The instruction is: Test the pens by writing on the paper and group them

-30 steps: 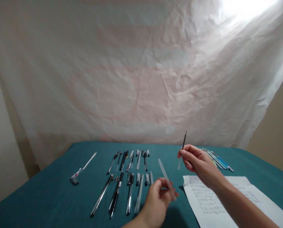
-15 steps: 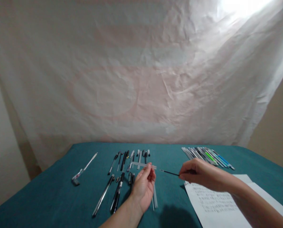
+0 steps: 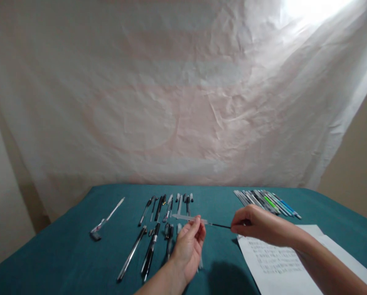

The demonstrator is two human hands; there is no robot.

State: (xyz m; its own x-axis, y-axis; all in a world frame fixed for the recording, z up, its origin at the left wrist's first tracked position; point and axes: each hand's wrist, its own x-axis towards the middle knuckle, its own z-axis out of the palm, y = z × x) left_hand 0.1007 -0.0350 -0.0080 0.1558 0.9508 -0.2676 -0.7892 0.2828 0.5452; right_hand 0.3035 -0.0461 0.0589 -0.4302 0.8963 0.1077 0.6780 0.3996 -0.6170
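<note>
Between thumb and fingers, my left hand point(image 3: 190, 250) pinches a translucent white pen barrel point(image 3: 183, 217), held roughly level above the cloth. My right hand point(image 3: 251, 221) grips the rear of a thin black pen refill point(image 3: 220, 225). The refill's tip points left and meets the right end of the barrel; how far it is inside I cannot tell. Below and behind my left hand lie several pens and caps, among them a clear-and-black pen point(image 3: 131, 254) and a dark pen point(image 3: 150, 252). Some clear tubes point(image 3: 201, 262) are partly hidden by my left hand.
A green cloth point(image 3: 63, 246) covers the table. At the back right lies a row of pens point(image 3: 267, 202), some green and blue. Sheets of handwritten paper point(image 3: 275, 262) lie under my right forearm. At left are a white stick-like piece and a dark-ended clear piece point(image 3: 95, 234).
My left hand has moved slightly right with the barrel. The gap between barrel and refill tip has closed, so the tip now meets the barrel's end.
</note>
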